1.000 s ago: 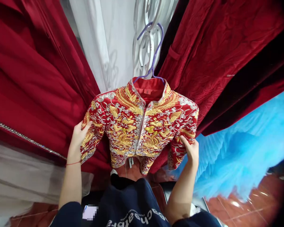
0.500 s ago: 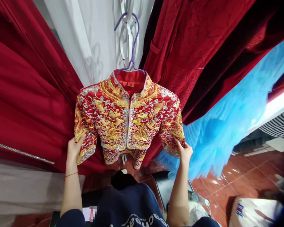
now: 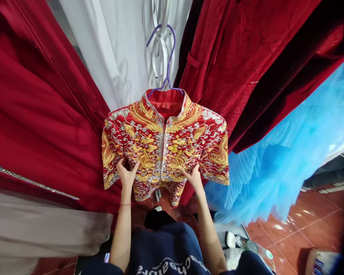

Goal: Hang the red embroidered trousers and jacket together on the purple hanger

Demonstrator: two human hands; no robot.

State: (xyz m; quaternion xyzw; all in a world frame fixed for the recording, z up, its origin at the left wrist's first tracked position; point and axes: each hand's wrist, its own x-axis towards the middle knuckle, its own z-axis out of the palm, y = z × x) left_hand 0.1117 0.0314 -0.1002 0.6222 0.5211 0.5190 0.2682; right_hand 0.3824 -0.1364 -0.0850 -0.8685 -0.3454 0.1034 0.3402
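A short red jacket (image 3: 149, 133) with gold and silver embroidery and a stand collar hangs upright, its front closed. Inside the neck is a small red label (image 3: 166, 105) marked S. The purple wire hanger (image 3: 169, 65) in its shoulders hooks onto a white ring chain (image 3: 159, 53). My left hand (image 3: 127, 177), a red string on its wrist, grips one side of the jacket's body, thumb on the front. My right hand (image 3: 194, 178) grips the opposite side likewise. The other fingers are partly hidden by the sleeves and body. Both sleeves hang free.
Dark red garments (image 3: 46, 103) hang at left, above a pale greyish cloth (image 3: 60, 225). More red fabric (image 3: 240, 57) and a light blue tulle skirt (image 3: 275, 172) hang at right. Below right are a clear bottle (image 3: 246, 243), red floor tiles (image 3: 298, 221) and a whitish bag (image 3: 322, 263).
Both hands have let go of the sleeves and moved inward to the sides of the jacket's body. The sleeves now hang down. The whole view has shifted slightly.
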